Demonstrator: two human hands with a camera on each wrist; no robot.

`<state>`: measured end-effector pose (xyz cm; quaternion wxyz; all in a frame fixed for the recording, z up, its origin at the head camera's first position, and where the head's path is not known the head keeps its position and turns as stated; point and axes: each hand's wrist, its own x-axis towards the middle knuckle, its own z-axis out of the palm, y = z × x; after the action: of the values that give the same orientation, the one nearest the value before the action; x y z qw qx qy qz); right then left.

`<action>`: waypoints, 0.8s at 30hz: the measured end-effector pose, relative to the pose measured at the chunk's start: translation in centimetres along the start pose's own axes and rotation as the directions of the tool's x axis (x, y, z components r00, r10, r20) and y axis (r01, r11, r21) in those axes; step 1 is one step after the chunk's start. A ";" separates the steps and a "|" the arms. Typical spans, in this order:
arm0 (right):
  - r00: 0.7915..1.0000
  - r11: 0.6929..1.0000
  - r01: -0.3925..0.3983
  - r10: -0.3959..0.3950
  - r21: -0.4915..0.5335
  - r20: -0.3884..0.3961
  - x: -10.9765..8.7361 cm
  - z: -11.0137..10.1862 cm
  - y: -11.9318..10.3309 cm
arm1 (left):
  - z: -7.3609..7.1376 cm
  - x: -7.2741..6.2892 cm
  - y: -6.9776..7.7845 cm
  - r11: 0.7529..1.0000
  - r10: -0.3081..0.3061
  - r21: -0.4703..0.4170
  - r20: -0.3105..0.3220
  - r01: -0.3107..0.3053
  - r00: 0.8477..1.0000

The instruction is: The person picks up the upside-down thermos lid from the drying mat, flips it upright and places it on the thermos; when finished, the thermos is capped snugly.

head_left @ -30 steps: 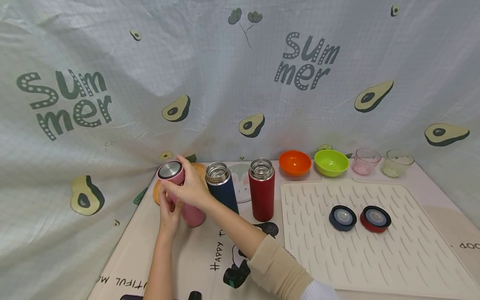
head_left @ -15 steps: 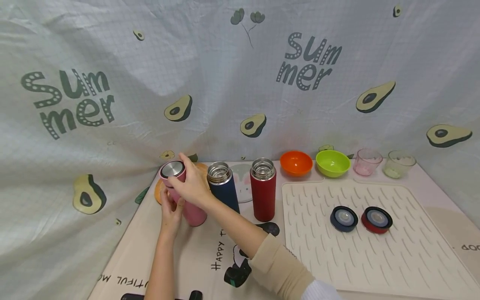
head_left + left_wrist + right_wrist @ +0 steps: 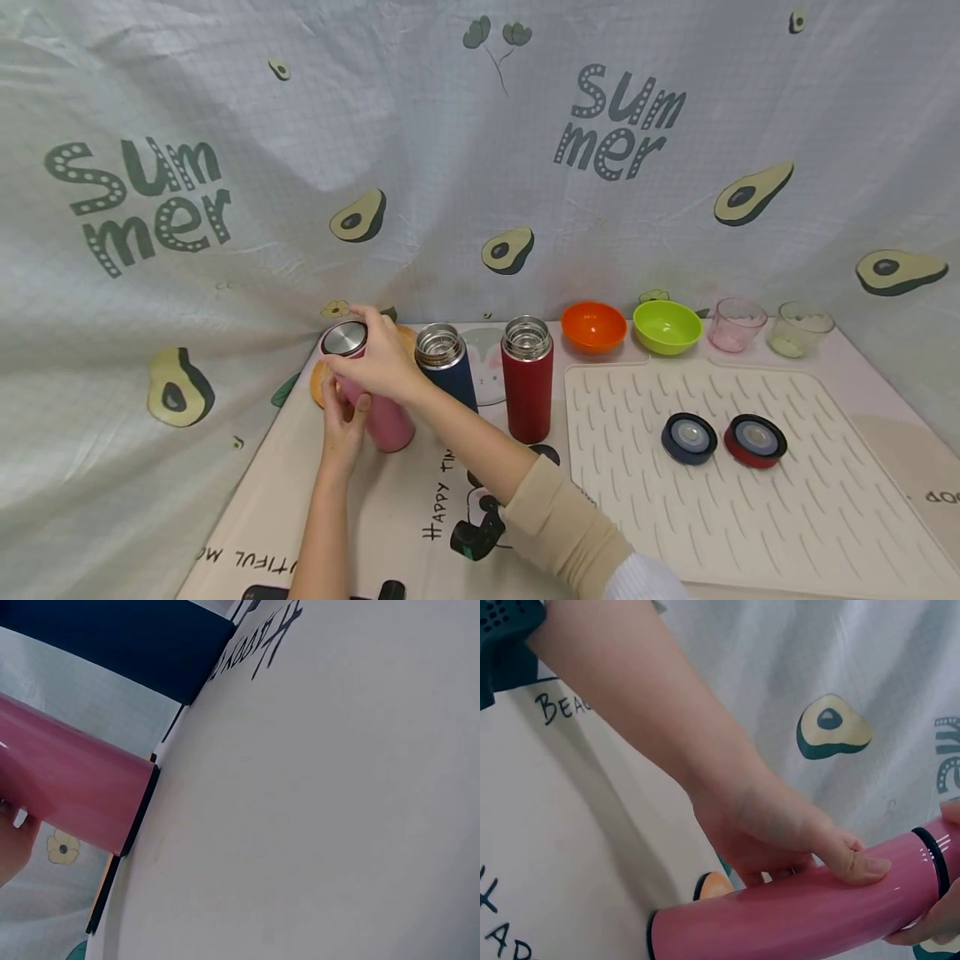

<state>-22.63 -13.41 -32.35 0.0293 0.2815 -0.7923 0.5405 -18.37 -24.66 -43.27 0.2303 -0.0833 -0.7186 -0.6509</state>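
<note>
A pink thermos bottle [image 3: 389, 423] stands upright on the table at the left. Its pink lid [image 3: 346, 337] has a round silver top and sits on the bottle's mouth. My left hand [image 3: 345, 433] grips the bottle's body below the lid; in the right wrist view its thumb [image 3: 862, 870] lies along the pink side. Around the lid, my right hand [image 3: 381, 360] holds on with thumb in front and fingers behind. Beside them stand a navy thermos bottle [image 3: 450, 379] and a red thermos bottle [image 3: 528, 400], both lidless with steel mouths.
A navy lid [image 3: 689, 438] and a red lid [image 3: 755, 441] lie on a beige ribbed mat [image 3: 622, 517]. Behind it stand an orange bowl [image 3: 593, 327], a green bowl [image 3: 667, 327], a pink glass [image 3: 737, 325] and a greenish glass [image 3: 799, 329]. A printed curtain [image 3: 420, 125] hangs behind.
My right hand has turned about the lid: its thumb drew back half a second ago and now lies across the lid's front again. My left hand keeps its grip; the bottle stays in place.
</note>
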 end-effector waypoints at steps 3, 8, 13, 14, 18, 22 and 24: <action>1.000 1.000 -0.019 0.019 -0.020 -0.010 0.2 -0.1 -0.1 | 0.0 0.1 -0.1 1.000 0.013 -0.006 0.002 -0.013 1.000; 0.999 1.000 -0.001 0.001 0.010 0.037 0.0 -0.1 0.0 | 0.0 0.1 -0.1 1.000 0.010 -0.018 0.011 -0.010 1.000; 1.000 1.000 0.008 -0.008 0.003 0.011 0.2 -0.1 0.0 | 0.0 0.1 -0.4 0.997 0.056 -0.055 0.007 -0.056 0.998; 1.000 1.000 0.004 -0.004 -0.001 0.016 0.3 -0.2 0.0 | 0.0 0.1 -0.4 0.996 0.064 -0.057 0.007 -0.064 0.998; 0.996 1.000 0.003 -0.004 0.016 0.086 0.5 -0.5 -0.1 | 0.0 0.1 -0.4 0.998 0.050 -0.040 0.009 -0.050 0.999; 0.998 1.000 0.013 -0.014 0.011 0.067 0.4 -0.4 0.0 | -0.1 -0.1 -0.3 0.999 0.039 -0.033 0.013 -0.039 0.999; 0.998 1.000 -0.008 0.007 0.018 0.062 0.3 -0.3 0.0 | -0.1 -0.1 -0.4 0.998 0.040 -0.041 0.013 -0.040 0.999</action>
<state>-22.98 -13.27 -32.08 0.0001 0.2954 -0.7891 0.5386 -18.37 -24.81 -43.64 0.2366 -0.1069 -0.7048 -0.6601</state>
